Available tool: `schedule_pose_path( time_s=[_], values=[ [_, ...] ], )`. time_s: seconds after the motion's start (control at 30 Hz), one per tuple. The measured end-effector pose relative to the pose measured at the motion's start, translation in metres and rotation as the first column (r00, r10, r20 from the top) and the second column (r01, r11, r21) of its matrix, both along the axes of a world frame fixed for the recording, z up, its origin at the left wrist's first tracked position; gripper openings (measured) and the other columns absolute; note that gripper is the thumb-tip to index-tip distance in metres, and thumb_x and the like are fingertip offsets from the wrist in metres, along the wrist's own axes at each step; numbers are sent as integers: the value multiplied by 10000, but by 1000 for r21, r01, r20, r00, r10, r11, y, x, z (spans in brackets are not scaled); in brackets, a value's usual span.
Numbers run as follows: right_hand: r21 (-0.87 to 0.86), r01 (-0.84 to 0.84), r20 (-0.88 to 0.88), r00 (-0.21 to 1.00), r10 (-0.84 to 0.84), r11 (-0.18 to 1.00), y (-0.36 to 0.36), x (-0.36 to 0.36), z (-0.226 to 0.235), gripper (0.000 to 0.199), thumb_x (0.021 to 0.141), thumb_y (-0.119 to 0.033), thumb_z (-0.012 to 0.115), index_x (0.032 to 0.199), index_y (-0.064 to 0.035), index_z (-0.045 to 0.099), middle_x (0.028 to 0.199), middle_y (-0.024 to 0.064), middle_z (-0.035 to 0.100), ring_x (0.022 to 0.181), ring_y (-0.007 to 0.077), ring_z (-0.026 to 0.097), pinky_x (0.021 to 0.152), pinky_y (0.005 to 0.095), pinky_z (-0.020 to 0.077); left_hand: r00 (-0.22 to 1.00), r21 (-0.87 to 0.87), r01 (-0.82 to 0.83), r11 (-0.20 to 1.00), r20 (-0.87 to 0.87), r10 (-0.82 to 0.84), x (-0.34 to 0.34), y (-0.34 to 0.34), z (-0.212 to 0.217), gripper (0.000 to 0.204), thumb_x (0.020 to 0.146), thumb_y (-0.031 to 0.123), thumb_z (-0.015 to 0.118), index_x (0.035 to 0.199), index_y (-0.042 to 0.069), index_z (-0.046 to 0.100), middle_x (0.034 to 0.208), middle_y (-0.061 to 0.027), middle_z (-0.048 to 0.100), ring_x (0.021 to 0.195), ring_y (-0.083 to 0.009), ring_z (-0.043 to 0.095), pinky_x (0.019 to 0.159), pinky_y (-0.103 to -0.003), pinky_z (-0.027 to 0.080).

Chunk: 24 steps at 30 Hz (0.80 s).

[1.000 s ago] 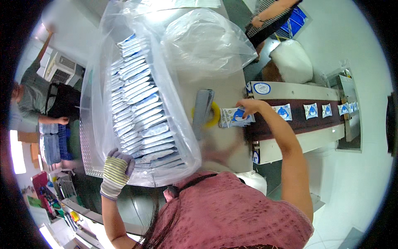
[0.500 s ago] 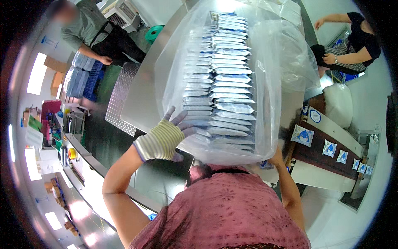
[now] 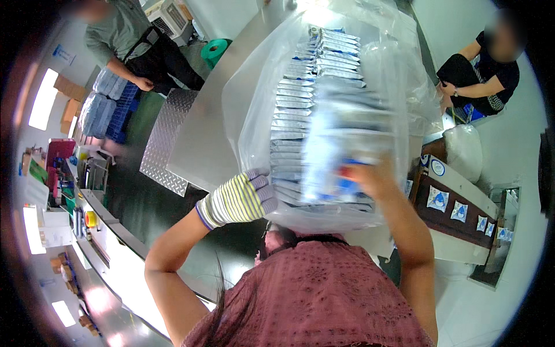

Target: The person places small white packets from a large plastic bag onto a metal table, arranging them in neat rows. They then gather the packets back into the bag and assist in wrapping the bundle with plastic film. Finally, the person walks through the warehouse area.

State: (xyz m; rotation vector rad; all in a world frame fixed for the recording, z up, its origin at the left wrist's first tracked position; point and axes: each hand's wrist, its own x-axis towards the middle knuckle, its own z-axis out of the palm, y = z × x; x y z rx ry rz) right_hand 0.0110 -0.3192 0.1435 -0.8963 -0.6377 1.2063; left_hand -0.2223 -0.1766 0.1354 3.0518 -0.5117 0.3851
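A large clear plastic bag lies open in front of me, holding rows of thin silvery-white packets stacked on edge. My left hand, in a striped knit glove, is closed at the bag's near left edge, its fingers bent over the plastic. Over the right-hand row, my bare right hand grips a white and blue packet. Motion smears this packet, so its outline and whether it touches the row cannot be made out. Part of the right-hand row is hidden behind it.
A brown conveyor belt with several penguin-printed packets runs at the right. The bag rests on a metal table. One person stands at the far left, another sits at the far right. A white sack stands beyond the belt.
My right hand has come from beside the belt up over the bag, bringing a packet. My left hand's spread fingers have closed at the bag's edge. The seated person has leaned into view.
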Motion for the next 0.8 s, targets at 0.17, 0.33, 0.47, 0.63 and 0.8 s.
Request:
schedule_pose_path(
  time_s=[0.17, 0.33, 0.47, 0.63, 0.8],
  values=[
    [-263, -123, 964, 15, 266, 957, 34, -59, -46, 673, 574, -277, 757, 1048, 47, 407, 956, 192, 530, 902, 351, 535, 787, 430, 418, 997, -46, -42, 998, 70, 45, -24, -5, 5, 181, 543, 216, 564, 700, 127, 547, 684, -29, 505, 695, -237, 560, 632, -357, 485],
    [-281, -154, 881, -433, 191, 947, 13, -97, -66, 419, 696, -219, 564, 1032, 4, 451, 952, 135, 495, 905, 275, 487, 784, 400, 351, 988, -252, -57, 966, 122, 90, -14, -15, 17, 201, 550, 241, 574, 708, 118, 553, 708, -32, 506, 679, -228, 560, 623, -339, 484],
    [-90, -185, 897, -442, -1, 979, 3, -83, -84, 429, 728, -247, 557, 1049, 21, 459, 973, 144, 502, 943, 288, 481, 828, 428, 345, 928, -261, -203, 944, -360, 100, -1, -16, 67, 302, 667, 235, 626, 909, 62, 575, 911, -115, 556, 854, -303, 569, 767, -402, 458],
    [-173, -340, 949, -309, 64, 924, -9, -60, -38, 529, 732, -230, 619, 1171, 12, 452, 1130, 173, 483, 1071, 302, 467, 936, 427, 332, 915, -230, -216, 949, -387, 114, 66, -4, 78, 251, 714, 209, 596, 868, 13, 624, 855, -179, 612, 803, -357, 599, 702, -405, 485],
    [14, -179, 996, 88, 2, 984, -77, -39, 20, 530, 736, -186, 664, 1193, -12, 460, 1155, 136, 501, 1096, 279, 469, 943, 401, 350, 551, 123, -366, 923, -770, 321, 98, -22, -3, 181, 730, 157, 558, 799, 10, 638, 770, -212, 630, 746, -386, 614, 637, -447, 486]
  ],
)
